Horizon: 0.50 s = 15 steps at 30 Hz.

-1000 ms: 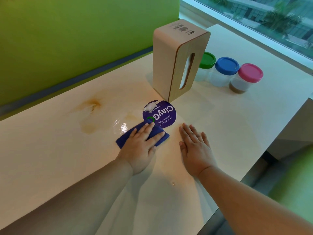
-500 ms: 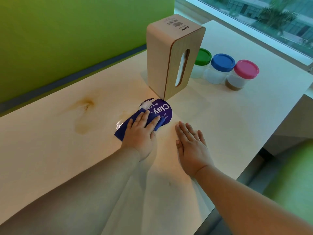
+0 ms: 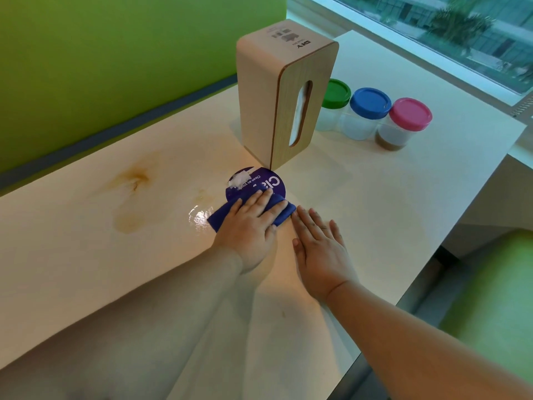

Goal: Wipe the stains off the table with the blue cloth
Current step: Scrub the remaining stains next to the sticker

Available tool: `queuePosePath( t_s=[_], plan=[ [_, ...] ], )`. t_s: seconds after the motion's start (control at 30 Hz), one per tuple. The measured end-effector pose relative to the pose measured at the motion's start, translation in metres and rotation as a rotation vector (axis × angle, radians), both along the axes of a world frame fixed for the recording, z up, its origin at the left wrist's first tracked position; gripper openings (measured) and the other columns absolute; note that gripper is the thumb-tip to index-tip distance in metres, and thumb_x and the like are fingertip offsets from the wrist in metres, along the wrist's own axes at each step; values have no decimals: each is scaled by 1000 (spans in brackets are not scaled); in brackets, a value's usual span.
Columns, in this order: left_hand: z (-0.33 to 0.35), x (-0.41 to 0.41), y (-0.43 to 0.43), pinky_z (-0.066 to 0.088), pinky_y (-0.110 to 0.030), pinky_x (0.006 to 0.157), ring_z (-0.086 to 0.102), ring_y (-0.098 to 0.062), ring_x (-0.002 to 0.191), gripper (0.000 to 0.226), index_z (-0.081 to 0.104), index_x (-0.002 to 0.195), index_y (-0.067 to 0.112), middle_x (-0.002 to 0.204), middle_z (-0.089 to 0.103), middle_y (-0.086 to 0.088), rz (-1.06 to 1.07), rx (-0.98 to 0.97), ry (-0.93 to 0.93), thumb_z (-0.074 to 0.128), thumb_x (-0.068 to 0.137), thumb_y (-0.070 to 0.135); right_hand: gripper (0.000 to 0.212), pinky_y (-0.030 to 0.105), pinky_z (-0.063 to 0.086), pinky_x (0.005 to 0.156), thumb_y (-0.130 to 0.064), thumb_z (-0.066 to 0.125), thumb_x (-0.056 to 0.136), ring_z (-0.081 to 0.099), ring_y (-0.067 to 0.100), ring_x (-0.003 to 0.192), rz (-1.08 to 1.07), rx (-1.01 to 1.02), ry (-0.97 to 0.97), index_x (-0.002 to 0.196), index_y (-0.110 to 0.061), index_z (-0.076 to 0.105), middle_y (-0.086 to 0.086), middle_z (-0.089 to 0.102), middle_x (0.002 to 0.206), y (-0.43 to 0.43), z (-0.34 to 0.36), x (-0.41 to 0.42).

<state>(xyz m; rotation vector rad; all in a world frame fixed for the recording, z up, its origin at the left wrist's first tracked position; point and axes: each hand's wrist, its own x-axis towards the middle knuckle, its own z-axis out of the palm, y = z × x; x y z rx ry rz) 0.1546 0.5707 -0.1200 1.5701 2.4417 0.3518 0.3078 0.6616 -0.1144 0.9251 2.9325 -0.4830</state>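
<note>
My left hand presses flat on the folded blue cloth, fingers straight, at the near edge of a round purple sticker. The cloth covers part of that sticker. Brown stains mark the white table to the left, with a paler patch below them. A wet shiny spot lies just left of the cloth. My right hand rests flat on the table beside the cloth, its fingertips touching the cloth's right edge.
A tall beige tissue box stands upright right behind the sticker. Three clear jars with green, blue and pink lids sit to its right. A green wall runs along the back; the table edge drops off at right.
My left hand slid the cloth up over the sticker, then right, so it now touches my right hand's fingertips. My right hand stays flat on the table.
</note>
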Motion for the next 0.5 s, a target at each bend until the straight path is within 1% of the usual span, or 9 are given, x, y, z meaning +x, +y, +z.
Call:
queuePosePath(
  t_s=[0.1,0.2,0.33,0.4,0.47,0.5],
  plan=[
    [2,-12,12,0,-39,118,-3,-12,145,53,8,147,41,158,1,9,76,-30,-43,26,98,34,52,33,-9,117,-38,17,101,-10,6,144,-1,0,8,151,-31,5,-14,0,157,0,0,1],
    [5,-5,19,0,-40,117,-4,-14,146,53,6,147,38,159,-1,6,122,-36,-24,26,98,33,51,33,-7,118,-36,17,101,-8,6,144,-4,-18,26,151,-29,8,-12,3,158,-1,2,2],
    [3,6,-8,2,-40,119,-3,-12,145,53,9,147,41,158,1,8,-25,7,-13,27,97,35,51,32,-4,118,-32,20,101,-2,6,144,-29,-59,90,151,-27,10,-9,10,158,-1,2,3],
    [3,2,-23,-2,-35,118,-2,-9,145,53,10,146,43,158,2,10,-101,14,3,27,96,36,51,33,-2,119,-32,19,101,0,6,145,-38,-72,100,151,-26,12,-8,12,158,-1,1,2],
    [3,-7,-26,-4,-32,116,-2,-8,145,52,10,145,44,158,2,11,-109,-5,-6,28,97,35,52,33,-2,119,-33,17,99,1,7,145,-31,-50,99,151,-24,15,-7,14,158,-1,-1,2],
    [3,-11,-23,-3,-33,117,-2,-9,145,52,10,145,44,158,2,11,-70,-13,-21,28,97,35,53,33,-2,118,-33,17,99,2,8,145,-28,-37,98,150,-23,16,-6,14,158,-1,-1,2]
  ],
)
